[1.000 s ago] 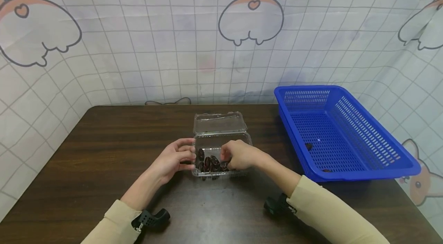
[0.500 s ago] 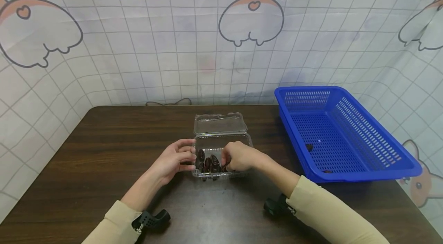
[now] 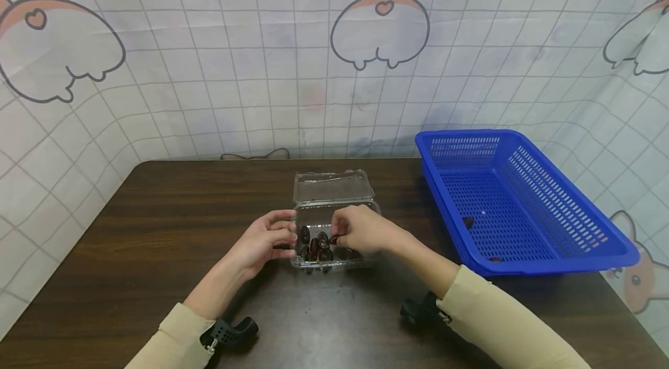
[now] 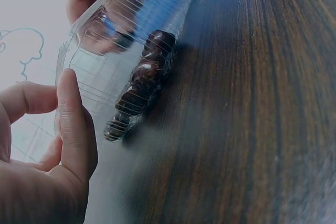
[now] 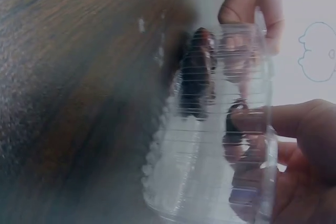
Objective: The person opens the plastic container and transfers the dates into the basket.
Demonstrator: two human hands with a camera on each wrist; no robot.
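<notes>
A clear plastic clamshell box [image 3: 313,218] stands on the table with its lid [image 3: 333,187] folded back. Several dark, glossy dates [image 3: 314,246] lie along its front left part; through the wall in the left wrist view they form a row of dates [image 4: 146,72]. My left hand [image 3: 261,241] holds the box's left end, thumb near the front and fingers at the rim. Inside the box, my right hand [image 3: 366,229] pinches one date [image 3: 334,239] between thumb and fingers, raised above the others. That pinched date [image 5: 233,121] shows blurred through the plastic in the right wrist view.
A blue perforated plastic basket [image 3: 444,212] stands on the right of the dark wooden table [image 3: 172,206]. Near its left wall lies a date [image 3: 468,222], and another dark piece [image 3: 495,259] shows at its front. A patterned white cloth [image 3: 251,84] hangs behind the table.
My right hand has risen slightly from the front of the box, with a date now visible at its fingertips. My left hand stays at the box's left end.
</notes>
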